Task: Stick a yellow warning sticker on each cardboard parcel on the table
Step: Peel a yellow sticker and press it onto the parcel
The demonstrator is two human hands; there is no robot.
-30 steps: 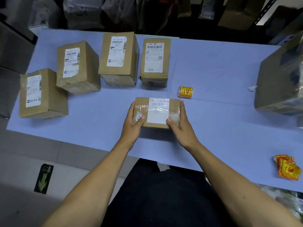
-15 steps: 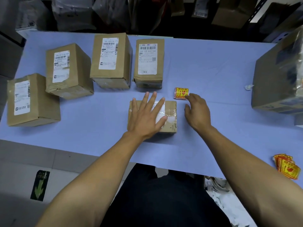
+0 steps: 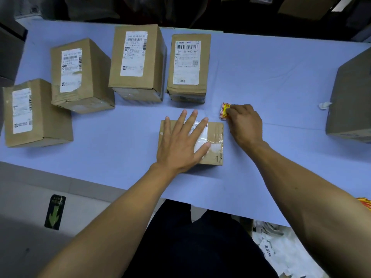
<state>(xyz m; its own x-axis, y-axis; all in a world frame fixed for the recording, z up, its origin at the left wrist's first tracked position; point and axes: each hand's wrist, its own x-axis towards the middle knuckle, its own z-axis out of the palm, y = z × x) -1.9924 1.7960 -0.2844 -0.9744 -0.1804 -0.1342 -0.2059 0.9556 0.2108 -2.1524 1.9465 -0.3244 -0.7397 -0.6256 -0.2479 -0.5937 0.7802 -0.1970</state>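
Observation:
A small flat cardboard parcel (image 3: 215, 137) lies near the table's front edge, with a white label under clear tape. My left hand (image 3: 183, 142) rests flat on its top, fingers spread. Just right of and behind the parcel sits a small stack of yellow warning stickers (image 3: 223, 111). My right hand (image 3: 245, 122) covers most of the stack, fingertips curled onto it; whether a sticker is pinched I cannot tell. Behind stand several taller parcels with shipping labels: one at far left (image 3: 38, 115), one beside it (image 3: 80, 77), one in the middle (image 3: 138, 63), one right of it (image 3: 188, 67).
The blue table (image 3: 271, 77) holds a large cardboard box (image 3: 351, 101) at the right edge, with a scrap of white paper (image 3: 324, 105) beside it. More yellow-red stickers (image 3: 366, 203) peek in at the front right. Grey floor with a green arrow mark (image 3: 55, 212) lies below.
My left hand went from gripping the small parcel's side to lying flat on top. My right hand left the parcel and reached right onto the sticker stack.

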